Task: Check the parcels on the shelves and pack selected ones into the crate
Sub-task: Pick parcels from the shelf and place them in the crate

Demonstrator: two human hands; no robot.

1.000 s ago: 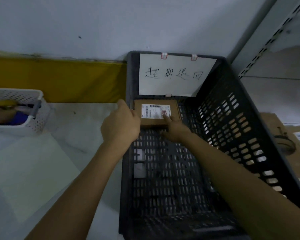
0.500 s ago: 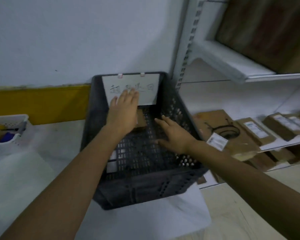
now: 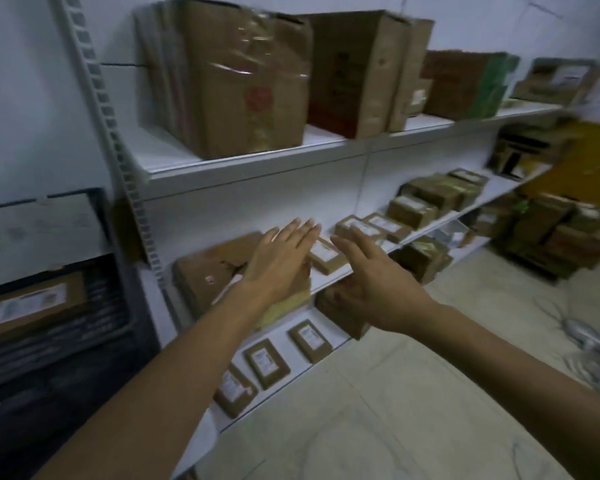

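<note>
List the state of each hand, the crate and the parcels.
left hand: open, fingers straight, empty
right hand: open, empty
crate: one labelled parcel inside
large box: upright on top shelf, taped
small parcel: flat on middle shelf, label up

Saw brown parcels (image 3: 330,264) with white labels (image 3: 264,358) on white shelves (image 3: 257,168), a black slotted crate (image 3: 97,303) and a yellow wall band (image 3: 586,161).

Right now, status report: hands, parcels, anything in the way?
Left hand open, right hand open, both empty. One parcel in the crate; small parcel ahead, between the hands. Nothing blocking it.
</note>
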